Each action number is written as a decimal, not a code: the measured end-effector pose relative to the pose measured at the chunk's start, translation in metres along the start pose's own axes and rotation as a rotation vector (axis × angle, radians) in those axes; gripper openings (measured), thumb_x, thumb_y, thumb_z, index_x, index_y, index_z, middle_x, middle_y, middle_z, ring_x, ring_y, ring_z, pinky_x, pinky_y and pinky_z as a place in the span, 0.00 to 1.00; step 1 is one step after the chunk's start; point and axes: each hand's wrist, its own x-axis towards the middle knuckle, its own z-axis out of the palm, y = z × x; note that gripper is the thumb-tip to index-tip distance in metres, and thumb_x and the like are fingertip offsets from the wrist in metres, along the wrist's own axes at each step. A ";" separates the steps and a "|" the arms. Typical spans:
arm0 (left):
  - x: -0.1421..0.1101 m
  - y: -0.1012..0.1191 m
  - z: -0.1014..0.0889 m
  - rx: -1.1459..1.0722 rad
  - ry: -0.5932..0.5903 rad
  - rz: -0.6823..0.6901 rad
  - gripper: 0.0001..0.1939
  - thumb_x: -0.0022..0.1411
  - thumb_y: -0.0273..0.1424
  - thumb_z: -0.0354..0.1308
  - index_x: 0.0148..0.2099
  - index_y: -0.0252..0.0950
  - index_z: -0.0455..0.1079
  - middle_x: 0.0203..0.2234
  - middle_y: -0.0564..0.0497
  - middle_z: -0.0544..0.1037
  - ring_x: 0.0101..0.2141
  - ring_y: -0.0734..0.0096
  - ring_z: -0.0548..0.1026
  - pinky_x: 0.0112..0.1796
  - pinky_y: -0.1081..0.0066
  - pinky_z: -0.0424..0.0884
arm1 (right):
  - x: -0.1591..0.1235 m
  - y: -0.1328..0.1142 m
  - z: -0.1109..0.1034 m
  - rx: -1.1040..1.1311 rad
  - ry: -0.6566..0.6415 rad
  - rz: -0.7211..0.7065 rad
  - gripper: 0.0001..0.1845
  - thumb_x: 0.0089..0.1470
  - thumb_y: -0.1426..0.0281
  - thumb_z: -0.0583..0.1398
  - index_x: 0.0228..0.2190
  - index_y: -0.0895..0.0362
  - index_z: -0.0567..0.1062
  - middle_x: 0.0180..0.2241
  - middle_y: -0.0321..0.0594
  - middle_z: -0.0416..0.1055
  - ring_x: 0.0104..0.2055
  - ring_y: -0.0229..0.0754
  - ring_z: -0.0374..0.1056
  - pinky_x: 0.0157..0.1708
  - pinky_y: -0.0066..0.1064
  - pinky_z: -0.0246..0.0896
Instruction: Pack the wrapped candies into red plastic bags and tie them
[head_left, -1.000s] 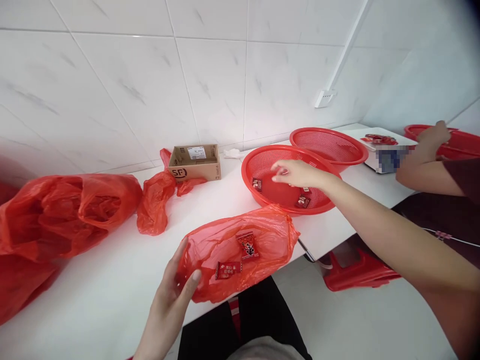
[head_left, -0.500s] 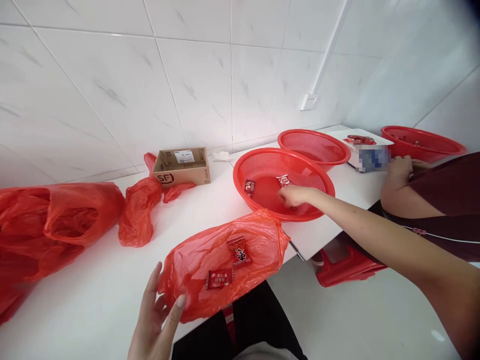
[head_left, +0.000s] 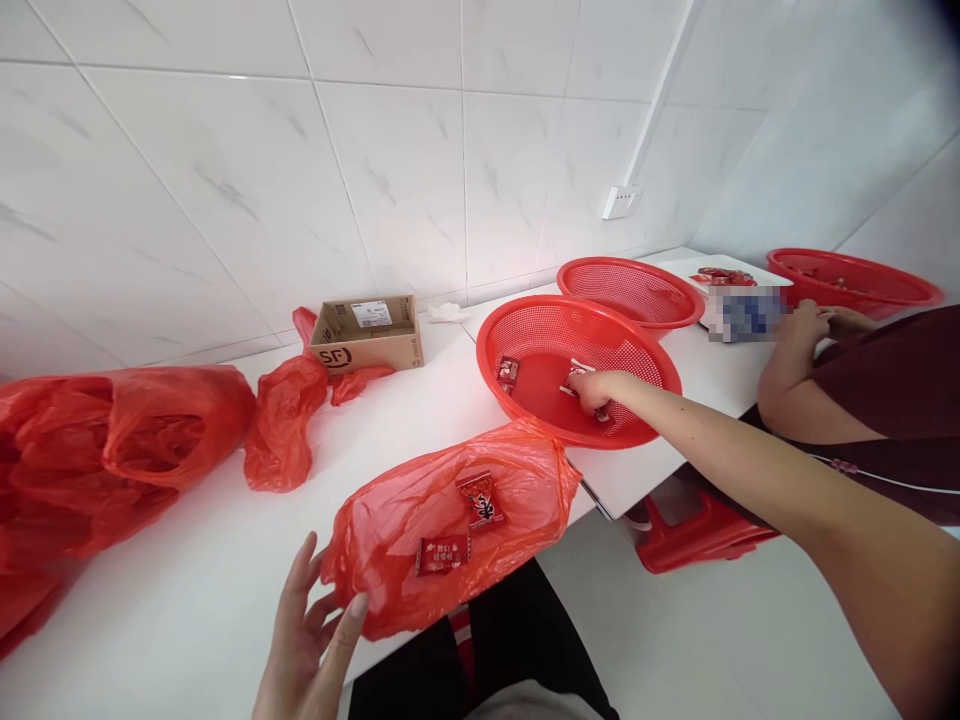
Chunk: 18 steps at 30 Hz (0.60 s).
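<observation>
My left hand (head_left: 311, 635) is at the near left end of a red plastic bag (head_left: 382, 500), thumb and fingers apart, touching its edge. The bag lies spread with its mouth upward, and two small red snack packets (head_left: 444, 554) rest inside. My right hand (head_left: 596, 388) reaches down into a red plastic basket (head_left: 491, 325). Its fingers are curled on a small red packet (head_left: 602, 413), partly hidden below the hand. A white-and-red packet (head_left: 574, 372) shows beside the fingertips, and dark red packets (head_left: 508, 372) lie at the basket's left side.
A cardboard box (head_left: 367, 352) and crumpled red bags (head_left: 281, 430) stand along the wall; a large red bag heap (head_left: 180, 400) is at left. Behind are another red basket (head_left: 630, 265) and a scale (head_left: 750, 270) with packets. A co-worker's hands (head_left: 814, 325) are beside it.
My right hand has shifted slightly right in the basket, and a red packet now shows under it. My left hand stays by the bag. The view has moved a little.
</observation>
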 end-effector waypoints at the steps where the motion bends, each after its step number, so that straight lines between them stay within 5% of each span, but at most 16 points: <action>1: -0.001 0.002 0.002 -0.004 0.002 0.002 0.43 0.55 0.51 0.59 0.69 0.54 0.45 0.61 0.48 0.60 0.45 0.61 0.72 0.43 0.65 0.73 | -0.004 -0.004 0.004 -0.003 -0.033 -0.026 0.39 0.31 0.83 0.67 0.49 0.58 0.72 0.39 0.47 0.74 0.35 0.48 0.71 0.34 0.39 0.65; 5: -0.004 0.010 0.007 -0.037 0.011 0.034 0.43 0.55 0.48 0.61 0.68 0.53 0.48 0.58 0.48 0.64 0.40 0.65 0.73 0.41 0.66 0.75 | -0.015 -0.013 0.005 0.002 -0.097 -0.137 0.41 0.31 0.85 0.64 0.51 0.57 0.69 0.37 0.43 0.73 0.35 0.45 0.70 0.32 0.31 0.61; 9: -0.007 0.007 0.003 -0.037 0.001 0.044 0.39 0.55 0.46 0.62 0.67 0.52 0.53 0.58 0.48 0.66 0.40 0.66 0.74 0.41 0.68 0.74 | -0.031 -0.018 -0.023 0.064 -0.077 -0.219 0.21 0.38 0.77 0.65 0.39 0.57 0.71 0.34 0.40 0.71 0.31 0.40 0.66 0.28 0.28 0.58; 14: -0.007 -0.005 -0.004 0.055 -0.086 0.072 0.29 0.55 0.46 0.61 0.57 0.43 0.68 0.48 0.45 0.75 0.32 0.69 0.75 0.37 0.68 0.75 | -0.097 -0.058 -0.058 0.523 0.118 -0.498 0.10 0.49 0.67 0.63 0.32 0.54 0.67 0.27 0.34 0.66 0.27 0.35 0.62 0.27 0.28 0.55; 18: -0.006 -0.003 0.001 0.000 -0.109 0.050 0.33 0.56 0.46 0.61 0.61 0.42 0.63 0.41 0.46 0.77 0.32 0.67 0.75 0.39 0.65 0.73 | -0.146 -0.114 -0.028 0.519 -0.085 -0.733 0.11 0.48 0.63 0.64 0.32 0.53 0.69 0.28 0.32 0.65 0.26 0.33 0.60 0.25 0.26 0.54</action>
